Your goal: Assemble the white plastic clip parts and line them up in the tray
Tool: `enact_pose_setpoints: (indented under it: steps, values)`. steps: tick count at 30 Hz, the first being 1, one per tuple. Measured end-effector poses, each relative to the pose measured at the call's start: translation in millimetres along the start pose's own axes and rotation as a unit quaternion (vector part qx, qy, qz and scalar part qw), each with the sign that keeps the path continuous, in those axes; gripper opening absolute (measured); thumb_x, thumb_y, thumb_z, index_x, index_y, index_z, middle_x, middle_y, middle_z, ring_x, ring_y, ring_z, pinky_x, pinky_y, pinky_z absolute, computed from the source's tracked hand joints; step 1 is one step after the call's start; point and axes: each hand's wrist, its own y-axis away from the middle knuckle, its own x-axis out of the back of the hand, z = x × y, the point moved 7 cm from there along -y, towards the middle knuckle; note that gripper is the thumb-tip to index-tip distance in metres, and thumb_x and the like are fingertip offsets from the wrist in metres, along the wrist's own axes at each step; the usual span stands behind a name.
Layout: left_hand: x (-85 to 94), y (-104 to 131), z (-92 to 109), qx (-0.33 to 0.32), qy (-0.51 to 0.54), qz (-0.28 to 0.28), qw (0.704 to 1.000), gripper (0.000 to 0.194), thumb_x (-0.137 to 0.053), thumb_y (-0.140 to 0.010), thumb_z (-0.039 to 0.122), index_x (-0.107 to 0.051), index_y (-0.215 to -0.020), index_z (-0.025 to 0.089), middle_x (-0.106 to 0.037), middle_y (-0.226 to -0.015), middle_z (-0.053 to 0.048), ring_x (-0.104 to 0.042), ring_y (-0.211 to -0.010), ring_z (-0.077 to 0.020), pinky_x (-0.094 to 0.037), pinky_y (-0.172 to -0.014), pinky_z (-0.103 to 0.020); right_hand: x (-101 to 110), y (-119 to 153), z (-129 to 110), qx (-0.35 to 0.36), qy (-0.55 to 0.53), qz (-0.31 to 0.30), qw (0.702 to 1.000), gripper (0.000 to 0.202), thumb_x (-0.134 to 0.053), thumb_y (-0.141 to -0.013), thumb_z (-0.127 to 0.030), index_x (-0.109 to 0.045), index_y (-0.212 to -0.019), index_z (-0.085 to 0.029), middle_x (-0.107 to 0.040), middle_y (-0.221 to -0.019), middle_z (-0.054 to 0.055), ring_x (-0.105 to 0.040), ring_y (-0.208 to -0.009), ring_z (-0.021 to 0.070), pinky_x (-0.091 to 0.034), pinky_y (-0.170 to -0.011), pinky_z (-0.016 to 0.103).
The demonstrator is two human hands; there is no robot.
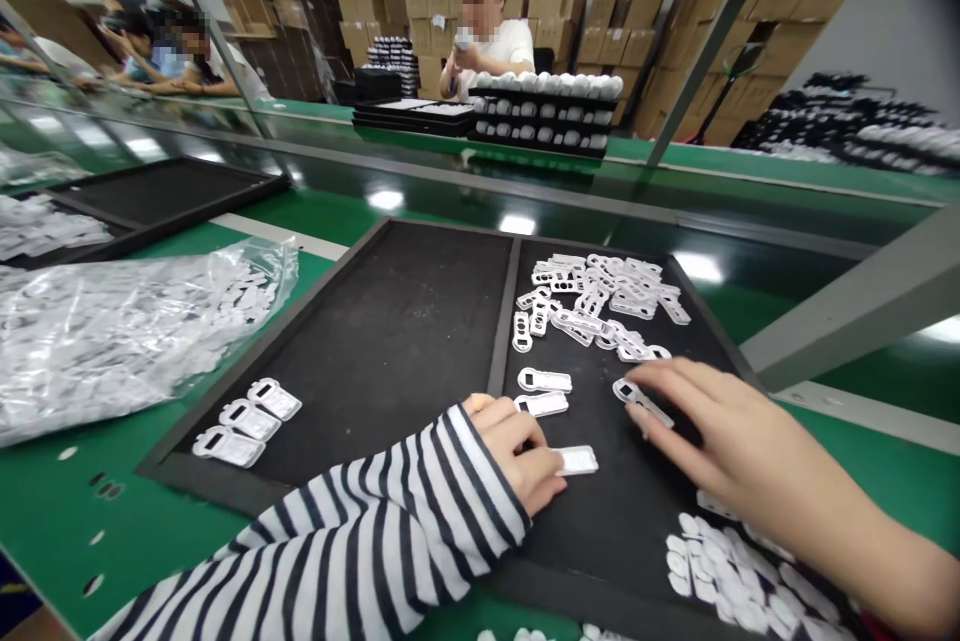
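Observation:
My left hand (521, 451), in a striped sleeve, has its curled fingers on one end of a white plastic housing (580, 461) lying on the black tray. To the right, my right hand (712, 421) pinches another white plastic housing (639, 399), tilted, between thumb and fingers. Beyond my left hand lie two similar housings (546, 380), one behind the other. A heap of white housings (600, 296) fills the far part of the right compartment. Three housings (249, 418) sit in a row in the left compartment.
A black divider (504, 321) splits the tray. Small white oval pieces (709, 561) are piled at its near right. A clear plastic bag of white parts (142, 321) lies to the left. A grey metal post (855, 296) slants at right. A co-worker (491, 46) is across the line.

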Motion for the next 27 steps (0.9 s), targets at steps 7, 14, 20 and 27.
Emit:
enact_pose_setpoints:
  steps: [7, 14, 20, 27]
  values:
    - [4.6, -1, -9, 0.069, -0.024, 0.016, 0.997, 0.008, -0.061, -0.085, 0.025, -0.068, -0.089, 0.022, -0.065, -0.085, 0.000, -0.054, -0.077, -0.0167, -0.036, -0.074, -0.036, -22, 5, 29, -0.036, 0.031, -0.057, 0.997, 0.042, -0.033, -0.099, -0.043, -0.063, -0.111, -0.016, -0.065, -0.107, 0.011, -0.067, -0.091, 0.0252, -0.058, -0.075, 0.038]
    - [2.5, -4, 0, 0.030, 0.008, -0.017, 0.999, 0.022, -0.058, -0.087, 0.028, -0.064, -0.107, 0.022, -0.065, -0.104, -0.003, -0.058, -0.091, -0.0192, -0.039, -0.085, -0.038, -7, 11, -31, 0.076, -0.064, -0.118, 0.988, 0.040, -0.027, -0.101, -0.034, -0.063, -0.117, -0.023, -0.069, -0.102, 0.008, -0.071, -0.083, 0.0189, -0.061, -0.069, 0.028]
    - [-3.5, -2, 15, -0.076, 0.049, -0.038, 0.995, 0.016, -0.060, -0.090, 0.031, -0.064, -0.103, 0.023, -0.066, -0.106, 0.000, -0.059, -0.092, -0.0149, -0.039, -0.086, -0.032, 0, 8, -46, 0.067, -0.138, -0.186, 0.971, 0.029, -0.039, -0.099, -0.033, -0.056, -0.121, -0.025, -0.066, -0.115, 0.006, -0.068, -0.098, 0.0175, -0.058, -0.082, 0.025]
    - [-5.3, -2, 10, -0.069, 0.054, -0.068, 0.994, 0.013, -0.063, -0.088, 0.034, -0.064, -0.091, 0.021, -0.065, -0.090, 0.003, -0.058, -0.082, -0.0122, -0.038, -0.084, -0.031, 7, 35, 27, 0.014, -0.039, -0.150, 0.988, 0.012, -0.056, -0.089, -0.038, -0.062, -0.093, -0.028, -0.067, -0.086, 0.000, -0.067, -0.064, 0.0156, -0.054, -0.052, 0.024]
